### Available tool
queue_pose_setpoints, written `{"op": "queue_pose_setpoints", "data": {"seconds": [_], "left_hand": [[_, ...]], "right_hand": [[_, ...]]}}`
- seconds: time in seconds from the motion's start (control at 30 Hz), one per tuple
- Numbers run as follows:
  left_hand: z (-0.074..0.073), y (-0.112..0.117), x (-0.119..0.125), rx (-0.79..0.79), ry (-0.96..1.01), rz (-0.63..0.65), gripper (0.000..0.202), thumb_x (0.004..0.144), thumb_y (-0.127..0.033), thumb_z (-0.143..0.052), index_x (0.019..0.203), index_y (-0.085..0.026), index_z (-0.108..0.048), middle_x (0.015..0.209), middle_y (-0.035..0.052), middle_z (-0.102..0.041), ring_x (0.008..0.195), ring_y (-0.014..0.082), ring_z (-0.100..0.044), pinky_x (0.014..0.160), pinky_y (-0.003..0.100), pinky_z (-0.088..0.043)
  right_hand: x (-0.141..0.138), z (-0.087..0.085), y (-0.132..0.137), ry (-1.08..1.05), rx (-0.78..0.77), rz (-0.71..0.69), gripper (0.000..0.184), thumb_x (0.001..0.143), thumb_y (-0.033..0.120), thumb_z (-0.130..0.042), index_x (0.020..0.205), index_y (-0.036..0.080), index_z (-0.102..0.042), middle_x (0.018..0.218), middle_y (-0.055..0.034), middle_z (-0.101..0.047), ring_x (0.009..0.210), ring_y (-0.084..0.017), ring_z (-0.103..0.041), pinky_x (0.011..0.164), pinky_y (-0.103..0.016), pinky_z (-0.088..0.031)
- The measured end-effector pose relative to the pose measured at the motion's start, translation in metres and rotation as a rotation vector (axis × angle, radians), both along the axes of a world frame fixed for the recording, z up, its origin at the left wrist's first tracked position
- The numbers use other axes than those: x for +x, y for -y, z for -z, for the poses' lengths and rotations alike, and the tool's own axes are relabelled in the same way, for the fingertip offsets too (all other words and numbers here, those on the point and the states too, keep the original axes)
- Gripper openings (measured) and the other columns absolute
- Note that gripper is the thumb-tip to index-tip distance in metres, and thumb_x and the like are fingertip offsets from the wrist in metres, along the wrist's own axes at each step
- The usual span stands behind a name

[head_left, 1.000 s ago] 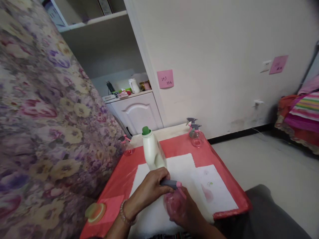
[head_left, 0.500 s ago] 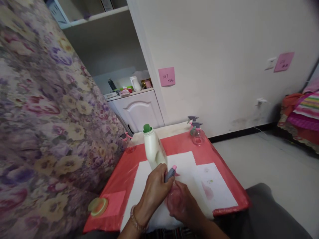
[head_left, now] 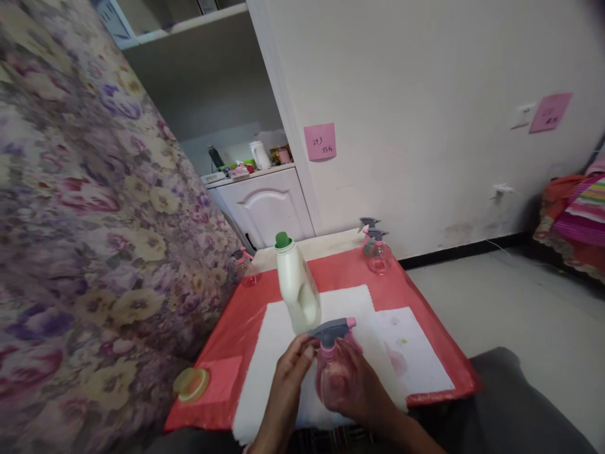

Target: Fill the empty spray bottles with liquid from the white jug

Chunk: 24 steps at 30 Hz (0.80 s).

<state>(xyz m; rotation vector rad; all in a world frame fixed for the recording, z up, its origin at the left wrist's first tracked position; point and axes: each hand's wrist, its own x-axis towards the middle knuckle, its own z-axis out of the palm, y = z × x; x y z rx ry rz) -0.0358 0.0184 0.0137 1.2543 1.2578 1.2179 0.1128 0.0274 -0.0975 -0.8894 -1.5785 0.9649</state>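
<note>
Centrally, item one: left fingers (head_left: 302, 350), tips pressed together, pinching the rear of the grey spray head (head_left: 331, 329); the left hand (head_left: 289, 378) rises from the near edge.

Item two: right hand (head_left: 362, 394), fingers wrapped round the body of the pink spray bottle (head_left: 329, 378), holding it upright over the near part of the white cloth (head_left: 274, 340). Whether its base rests there is hidden.

Step in hand, as judged: the head sits on the neck and is being seated or turned, nozzle pointing right. A further turn calls for a firm hold on the body and a straight, level head, so the thread does not cross.

Item three: white bottle (head_left: 299, 293) with green cap (head_left: 282, 239), just beyond the hands, on the same cloth.

Item four: stained sheet (head_left: 411, 356), right of the cloth, on the red surface (head_left: 411, 293).

Item five: two small spray bottles (head_left: 377, 252) at the far right corner; a lone spray bottle (head_left: 246, 268) at the far left.

Item six: yellow-green lid (head_left: 191, 384), near left corner, beside the floral fabric (head_left: 94, 221).
</note>
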Motion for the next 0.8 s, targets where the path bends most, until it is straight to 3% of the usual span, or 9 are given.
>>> {"op": "queue_pose_setpoints", "data": {"seconds": [0.07,0.17,0.3,0.5,0.63,0.7,0.8], "left_hand": [[0.001,0.004,0.003,0.003,-0.015,0.105,0.032,0.081,-0.042,-0.068,0.106,-0.021,-0.07,0.107,0.0056,-0.073,0.105,0.0242,-0.063,0.095,0.034,-0.045],[-0.002,0.006,0.006,-0.014,-0.033,0.235,0.031,0.08,-0.041,-0.07,0.104,-0.021,-0.072,0.102,0.0051,-0.075,0.097,0.0237,-0.065,0.091,0.034,-0.047],[0.0,0.003,0.008,-0.038,0.015,0.246,0.03,0.077,-0.042,-0.073,0.096,-0.019,-0.075,0.089,0.0056,-0.076,0.085,0.0228,-0.066,0.08,0.032,-0.049],[0.004,0.005,0.025,0.006,0.155,0.077,0.031,0.071,-0.037,-0.078,0.096,-0.02,-0.072,0.096,0.0066,-0.076,0.088,0.0236,-0.068,0.086,0.035,-0.05],[0.004,0.005,0.034,-0.012,0.181,-0.037,0.033,0.069,-0.038,-0.079,0.095,-0.019,-0.072,0.093,0.0065,-0.076,0.086,0.0234,-0.068,0.083,0.034,-0.051],[0.003,0.005,0.033,-0.026,0.161,-0.025,0.035,0.068,-0.039,-0.08,0.095,-0.019,-0.072,0.091,0.0064,-0.076,0.086,0.0237,-0.068,0.081,0.033,-0.051],[0.0,0.006,0.025,-0.036,0.129,0.11,0.038,0.073,-0.044,-0.076,0.099,-0.018,-0.072,0.096,0.0081,-0.075,0.092,0.0253,-0.067,0.084,0.035,-0.05]], "right_hand": [[0.008,-0.003,0.002,-0.062,-0.043,-0.108,0.085,0.067,0.029,-0.076,0.143,0.022,-0.038,0.145,-0.0163,-0.049,0.134,-0.036,-0.046,0.112,-0.054,-0.037],[0.018,-0.001,0.004,-0.184,-0.134,-0.317,0.099,0.057,0.032,-0.085,0.144,0.023,-0.037,0.149,-0.0153,-0.046,0.138,-0.034,-0.042,0.114,-0.054,-0.033],[0.022,0.003,0.007,-0.266,-0.23,-0.446,0.111,0.052,0.036,-0.089,0.147,0.025,-0.033,0.152,-0.0141,-0.042,0.142,-0.034,-0.036,0.116,-0.055,-0.025],[0.016,-0.012,0.008,-0.35,-0.154,-0.402,0.098,0.057,0.037,-0.084,0.142,0.025,-0.039,0.148,-0.0146,-0.045,0.139,-0.033,-0.041,0.113,-0.052,-0.031],[0.015,-0.019,0.008,-0.32,-0.099,-0.32,0.089,0.062,0.027,-0.078,0.142,0.025,-0.038,0.146,-0.0145,-0.047,0.137,-0.031,-0.044,0.112,-0.052,-0.034],[0.019,-0.02,0.008,-0.335,-0.113,-0.343,0.09,0.062,0.026,-0.078,0.143,0.025,-0.038,0.147,-0.0143,-0.047,0.138,-0.031,-0.043,0.113,-0.052,-0.032],[0.027,-0.02,0.009,-0.339,-0.166,-0.415,0.097,0.059,0.032,-0.083,0.145,0.026,-0.038,0.15,-0.0123,-0.045,0.14,-0.032,-0.039,0.115,-0.052,-0.029]]}}
